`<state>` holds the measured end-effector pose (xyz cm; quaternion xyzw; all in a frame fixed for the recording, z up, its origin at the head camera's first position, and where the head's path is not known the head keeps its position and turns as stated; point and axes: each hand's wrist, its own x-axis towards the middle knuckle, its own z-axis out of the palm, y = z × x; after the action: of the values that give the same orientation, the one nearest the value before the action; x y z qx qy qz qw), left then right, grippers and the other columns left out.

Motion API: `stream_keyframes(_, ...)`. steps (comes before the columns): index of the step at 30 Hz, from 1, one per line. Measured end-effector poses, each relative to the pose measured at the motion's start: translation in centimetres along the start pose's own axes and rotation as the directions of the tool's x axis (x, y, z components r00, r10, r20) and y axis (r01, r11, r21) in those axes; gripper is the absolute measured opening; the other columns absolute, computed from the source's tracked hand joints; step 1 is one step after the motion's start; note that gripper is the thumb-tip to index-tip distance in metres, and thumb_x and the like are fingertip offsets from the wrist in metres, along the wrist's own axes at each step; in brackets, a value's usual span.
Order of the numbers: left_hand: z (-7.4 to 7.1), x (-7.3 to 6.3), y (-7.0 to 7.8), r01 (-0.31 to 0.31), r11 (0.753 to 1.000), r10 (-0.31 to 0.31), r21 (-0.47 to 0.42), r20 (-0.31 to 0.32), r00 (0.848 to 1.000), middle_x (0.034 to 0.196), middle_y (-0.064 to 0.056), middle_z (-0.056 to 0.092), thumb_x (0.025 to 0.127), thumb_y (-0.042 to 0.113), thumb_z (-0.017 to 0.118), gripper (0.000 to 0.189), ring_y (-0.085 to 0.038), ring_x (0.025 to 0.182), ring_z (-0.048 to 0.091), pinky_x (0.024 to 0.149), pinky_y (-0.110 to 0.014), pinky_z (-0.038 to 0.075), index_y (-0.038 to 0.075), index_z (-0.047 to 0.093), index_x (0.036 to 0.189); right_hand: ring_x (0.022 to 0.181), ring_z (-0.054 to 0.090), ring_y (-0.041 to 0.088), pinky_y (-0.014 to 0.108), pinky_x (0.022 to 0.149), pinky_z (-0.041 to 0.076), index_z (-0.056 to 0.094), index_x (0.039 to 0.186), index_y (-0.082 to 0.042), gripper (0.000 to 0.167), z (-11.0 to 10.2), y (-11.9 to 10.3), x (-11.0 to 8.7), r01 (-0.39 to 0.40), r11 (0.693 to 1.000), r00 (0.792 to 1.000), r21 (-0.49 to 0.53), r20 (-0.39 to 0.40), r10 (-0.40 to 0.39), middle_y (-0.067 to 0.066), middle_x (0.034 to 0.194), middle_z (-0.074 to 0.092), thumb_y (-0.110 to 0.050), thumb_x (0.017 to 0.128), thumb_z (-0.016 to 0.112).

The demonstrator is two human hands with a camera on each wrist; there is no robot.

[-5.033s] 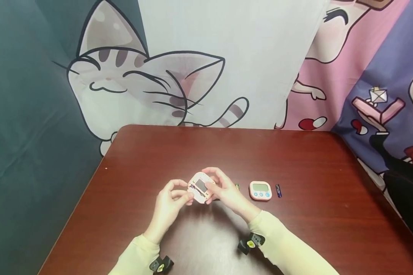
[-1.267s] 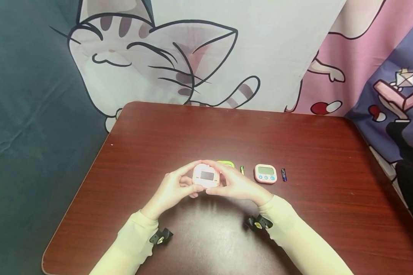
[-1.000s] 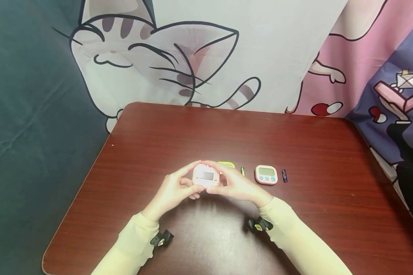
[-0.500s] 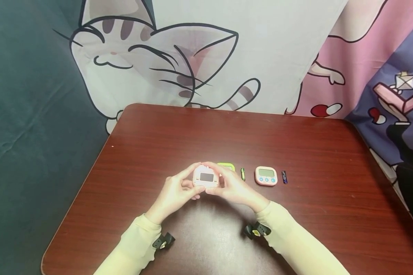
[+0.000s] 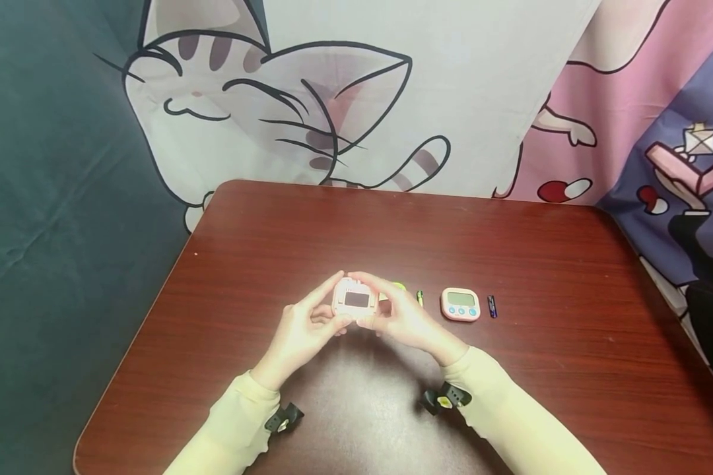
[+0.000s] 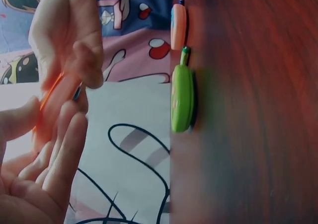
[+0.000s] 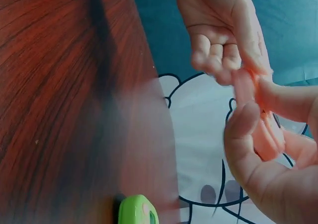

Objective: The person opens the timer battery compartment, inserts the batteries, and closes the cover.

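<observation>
Both hands hold a pale pink digital timer above the table, its back with a dark rectangle turned toward the head camera. My left hand pinches its left side between thumb and fingers. On the other side my right hand grips the edge, thumb low and fingers over the top. In the left wrist view the timer's orange-pink edge shows between the two hands. Behind the right hand lies a green timer, mostly hidden in the head view, with a green battery beside it.
A second pink timer with blue buttons lies face up to the right on the brown table. Beside it is a dark blue battery. A cartoon cat curtain hangs behind the table's far edge.
Five seconds ago the timer was tilted, with a battery visible in its open slot; that slot no longer shows. Since half a second ago, both hands have moved the timer slightly up in view.
</observation>
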<state>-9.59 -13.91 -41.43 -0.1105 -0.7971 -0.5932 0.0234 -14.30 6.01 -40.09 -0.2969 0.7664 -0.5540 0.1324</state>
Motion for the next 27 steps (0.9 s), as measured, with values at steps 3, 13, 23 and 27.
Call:
stream_keyframes(3,0.23,0.04,-0.01,0.03,0.998,-0.034,-0.058,-0.059,0.998,0.079,-0.011,0.072,0.08,0.017,0.077,0.058,-0.015,0.068,0.07,0.066,-0.027,0.057,0.012,0.053,0.132,0.05,0.059,0.018,0.044,0.048,0.052,0.044,0.14,-0.01,0.068,0.13,-0.18,-0.01,-0.024,0.997,0.999,0.075,-0.025,0.026,0.018,0.111,0.059,0.004,0.079,0.072)
stream_keyframes(13,0.4,0.01,0.09,0.051,0.989,-0.064,-0.139,-0.088,0.994,0.079,-0.017,0.071,0.081,0.01,0.075,0.045,-0.017,0.068,0.07,0.064,-0.029,0.057,0.0,0.059,0.122,0.055,0.062,0.028,0.038,0.049,0.054,0.042,0.142,-0.013,0.073,0.56,-0.63,-0.25,-0.074,0.991,0.996,0.115,-0.04,0.079,0.014,0.11,0.056,0.004,0.078,0.073)
stream_keyframes(23,0.56,-0.25,0.06,0.062,0.992,-0.074,-0.106,-0.112,0.991,0.079,-0.014,0.072,0.082,0.016,0.075,0.055,-0.015,0.066,0.07,0.063,-0.028,0.057,0.009,0.056,0.132,0.057,0.061,0.017,0.039,0.051,0.053,0.037,0.145,-0.016,0.079,0.34,-0.83,-0.55,-0.103,0.986,0.995,0.129,0.014,0.102,0.013,0.103,0.058,-0.002,0.078,0.075)
stream_keyframes(27,0.67,-0.39,-0.01,0.035,0.995,-0.047,-0.099,-0.123,0.991,0.078,-0.013,0.072,0.081,0.016,0.075,0.053,-0.014,0.067,0.07,0.063,-0.027,0.057,0.009,0.057,0.131,0.055,0.06,0.017,0.037,0.049,0.053,0.038,0.144,-0.012,0.077,0.35,-0.8,-0.61,-0.092,0.987,0.996,0.131,0.008,0.091,0.012,0.093,0.06,-0.001,0.078,0.075)
